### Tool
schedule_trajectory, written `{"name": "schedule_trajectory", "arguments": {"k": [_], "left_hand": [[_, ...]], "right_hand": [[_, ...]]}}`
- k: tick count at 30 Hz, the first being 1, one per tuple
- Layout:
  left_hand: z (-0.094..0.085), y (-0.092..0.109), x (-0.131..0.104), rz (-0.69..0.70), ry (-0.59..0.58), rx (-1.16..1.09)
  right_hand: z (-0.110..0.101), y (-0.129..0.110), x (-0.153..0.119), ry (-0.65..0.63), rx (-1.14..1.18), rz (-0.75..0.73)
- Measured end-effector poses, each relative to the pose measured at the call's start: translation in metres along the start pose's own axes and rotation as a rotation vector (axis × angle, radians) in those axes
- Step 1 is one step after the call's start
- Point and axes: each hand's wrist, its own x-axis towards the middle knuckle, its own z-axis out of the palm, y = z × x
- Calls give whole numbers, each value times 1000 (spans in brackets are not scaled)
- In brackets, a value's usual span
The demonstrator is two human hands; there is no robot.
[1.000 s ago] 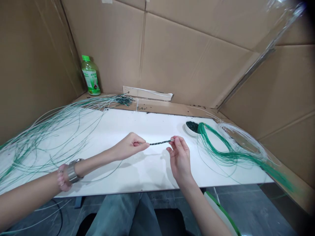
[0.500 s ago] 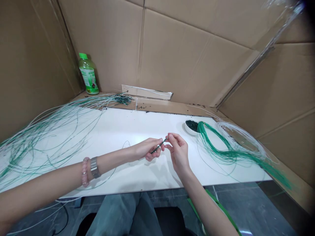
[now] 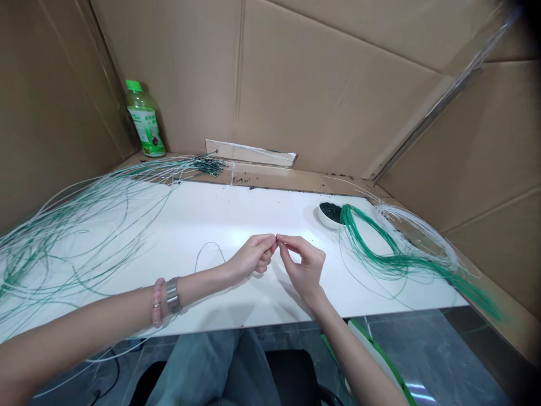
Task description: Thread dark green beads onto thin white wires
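1. left hand [image 3: 252,256] and right hand [image 3: 305,262] now meet, pinching narrowly, apparently on the strand.
2. its beads, visible earlier, are hidden by fingers above the table [image 3: 190,214].
3. likely close fingertip work.

Brown cardboard walls [image 3: 296,84], creased in straight lines, enclose the white table [image 3: 262,211] on three sides. Shiny tape [image 3: 486,53] runs along the right corner. A black chair [image 3: 291,372] stands below, on a grey tiled floor [image 3: 401,338] streaked with reflected light [image 3: 418,387].
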Motion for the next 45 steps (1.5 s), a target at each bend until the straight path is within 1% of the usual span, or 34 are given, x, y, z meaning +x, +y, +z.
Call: {"name": "schedule_trajectory", "arguments": {"k": [4, 7, 14, 19, 23, 31, 38, 40, 45], "left_hand": [[-2, -1, 0, 15, -2, 5], [0, 0, -1, 20, -13, 22], [4, 2, -5, 58, -29, 73], [3, 2, -5, 62, -36, 99], [3, 3, -6, 73, -32, 114], [4, 4, -6, 92, -15, 86], [2, 6, -4, 100, -5, 88], [1, 5, -4, 105, 6, 94], [1, 6, -2, 105, 0, 73]], "right_hand": [[-2, -3, 2, -22, 36, 46], [-1, -3, 8, -34, 116, 133], [-5, -1, 15, -143, 320, 348], [-7, 1, 15, -163, 373, 411], [-7, 3, 16, -167, 359, 396], [-1, 0, 17, -119, 284, 274], [-1, -1, 20, -144, 218, 197], [-2, -1, 21, -169, 188, 177], [-8, -6, 26, -301, 65, 110]]}}
